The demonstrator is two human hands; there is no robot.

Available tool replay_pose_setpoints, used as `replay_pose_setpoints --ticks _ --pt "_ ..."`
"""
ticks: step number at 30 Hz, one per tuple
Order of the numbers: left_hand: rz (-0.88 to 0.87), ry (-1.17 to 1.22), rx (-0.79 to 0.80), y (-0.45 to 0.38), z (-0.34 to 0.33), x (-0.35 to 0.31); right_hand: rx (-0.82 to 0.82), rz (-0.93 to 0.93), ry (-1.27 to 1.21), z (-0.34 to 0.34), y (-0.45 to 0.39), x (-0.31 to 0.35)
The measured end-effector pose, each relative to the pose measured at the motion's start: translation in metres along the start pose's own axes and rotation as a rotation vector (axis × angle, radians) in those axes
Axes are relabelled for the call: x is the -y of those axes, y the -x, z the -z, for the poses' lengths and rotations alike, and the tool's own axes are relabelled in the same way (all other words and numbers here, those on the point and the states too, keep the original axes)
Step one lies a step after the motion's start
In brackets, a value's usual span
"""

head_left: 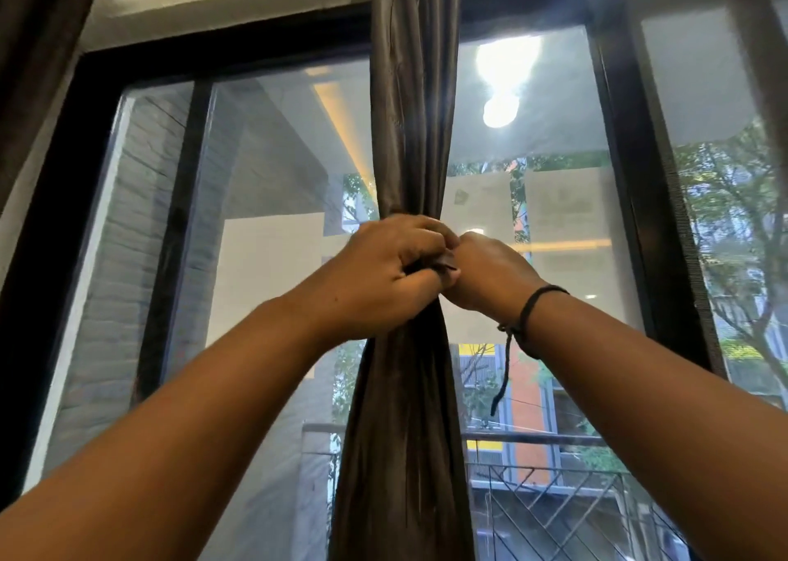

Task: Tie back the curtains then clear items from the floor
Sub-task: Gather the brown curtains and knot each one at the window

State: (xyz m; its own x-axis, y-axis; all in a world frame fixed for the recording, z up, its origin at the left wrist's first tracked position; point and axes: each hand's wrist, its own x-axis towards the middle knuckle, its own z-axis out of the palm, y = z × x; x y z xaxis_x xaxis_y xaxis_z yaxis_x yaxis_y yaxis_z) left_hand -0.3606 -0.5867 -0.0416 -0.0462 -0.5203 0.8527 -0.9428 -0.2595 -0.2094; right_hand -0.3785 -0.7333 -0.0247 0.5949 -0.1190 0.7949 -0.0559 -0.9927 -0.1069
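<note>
Both hands, left hand (394, 268) and right hand (490, 275), pinch the gathered curtain (409, 134) mid-window.

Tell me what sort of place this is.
Probably an upper-floor room in a home: a brown curtain gathered by both hands hangs before a dark-framed window, and a balcony railing and buildings show outside.
</note>
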Motion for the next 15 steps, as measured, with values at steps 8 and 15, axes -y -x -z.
replay_pose_setpoints --ticks 8,15 --pt "0.094 0.189 -0.033 -0.007 -0.017 0.005 0.045 -0.015 -0.272 0.005 0.017 -0.01" --pt "0.052 0.146 0.039 -0.004 -0.029 0.009 0.033 0.034 -0.002 0.046 0.058 -0.012"
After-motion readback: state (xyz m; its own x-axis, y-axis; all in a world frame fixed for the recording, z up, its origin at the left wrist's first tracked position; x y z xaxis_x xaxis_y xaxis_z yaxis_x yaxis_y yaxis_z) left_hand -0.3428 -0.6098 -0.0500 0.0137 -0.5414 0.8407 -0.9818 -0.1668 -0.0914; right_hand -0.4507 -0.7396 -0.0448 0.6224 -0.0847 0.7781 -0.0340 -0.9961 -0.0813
